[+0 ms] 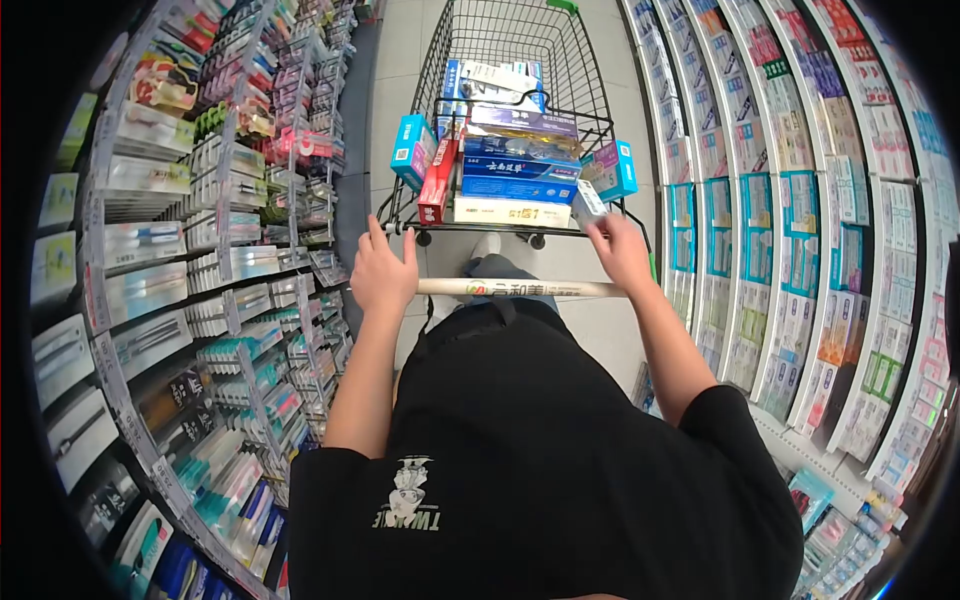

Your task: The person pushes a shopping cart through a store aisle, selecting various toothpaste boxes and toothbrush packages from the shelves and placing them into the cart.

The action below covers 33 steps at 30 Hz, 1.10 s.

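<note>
A shopping cart (602,90) stands before me with boxes in it, its pale printed handle bar (450,287) across my front. My left hand (384,272) rests at the bar's left end, fingers stretched and thumb apart, holding nothing. Over the right end, my right hand (622,252) has its fingertips closed on the lower end of a small white box (590,202). Beside that box are a blue box (520,180) and a white-and-gold box (512,212). A red box (438,180) leans to their left. Teal boxes (410,150) stand at the cart's left and right sides.
Shelves of hanging packaged toothbrushes (145,240) line the left side closely. Along the right run shelves of toothpaste boxes (800,210). A tiled floor (400,60) shows between them, and a light shoe (487,245) is visible under the handle.
</note>
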Available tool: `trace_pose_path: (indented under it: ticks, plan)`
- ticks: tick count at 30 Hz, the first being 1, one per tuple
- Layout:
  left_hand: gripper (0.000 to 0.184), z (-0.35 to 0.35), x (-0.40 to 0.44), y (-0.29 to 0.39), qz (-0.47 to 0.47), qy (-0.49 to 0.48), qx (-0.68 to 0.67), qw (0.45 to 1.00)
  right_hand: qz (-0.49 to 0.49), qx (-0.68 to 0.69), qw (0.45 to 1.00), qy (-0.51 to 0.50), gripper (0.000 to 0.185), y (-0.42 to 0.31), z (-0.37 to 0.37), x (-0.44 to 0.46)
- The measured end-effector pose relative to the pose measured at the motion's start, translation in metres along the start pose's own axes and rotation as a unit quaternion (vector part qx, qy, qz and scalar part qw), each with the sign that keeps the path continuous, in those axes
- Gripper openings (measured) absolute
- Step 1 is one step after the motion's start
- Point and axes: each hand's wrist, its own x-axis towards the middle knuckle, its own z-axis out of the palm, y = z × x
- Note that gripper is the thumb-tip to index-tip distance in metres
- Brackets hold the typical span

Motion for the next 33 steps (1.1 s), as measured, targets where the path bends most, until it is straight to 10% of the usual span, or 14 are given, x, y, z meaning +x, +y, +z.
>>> trace_pose_path:
  ticks: [6, 8, 13, 19, 26, 33]
  plan:
    - [0.075, 0.006, -0.011, 0.005, 0.009, 0.009, 0.004, 1.000, -0.029, -0.048, 0.990, 0.133, 0.052, 0.026, 0.045, 0.137]
    - [0.078, 0.002, -0.014, 0.010, -0.005, -0.003, 0.006, 1.000, 0.042, -0.061, 0.997, -0.006, 0.031, 0.038, 0.035, 0.157]
    - [0.082, 0.001, -0.017, 0.007, -0.002, -0.029, -0.069, 0.997, -0.069, 0.016, 0.996, 0.045, 0.022, 0.044, -0.010, 0.137]
    - [0.076, -0.021, -0.018, 0.003, 0.098, 0.113, -0.153, 0.977, -0.269, 0.018, 0.959, 0.088, 0.020, -0.111, -0.095, 0.072]
    - [0.083, -0.101, -0.032, 0.034, 0.385, 0.170, -0.279, 0.863, -0.345, 0.011, 0.934, -0.088, 0.014, -0.219, -0.097, 0.031]
    - [0.071, -0.114, -0.089, -0.010, 0.388, 0.169, -0.323, 0.846, -0.340, 0.177, 0.903, -0.192, 0.009, -0.263, -0.058, -0.005]
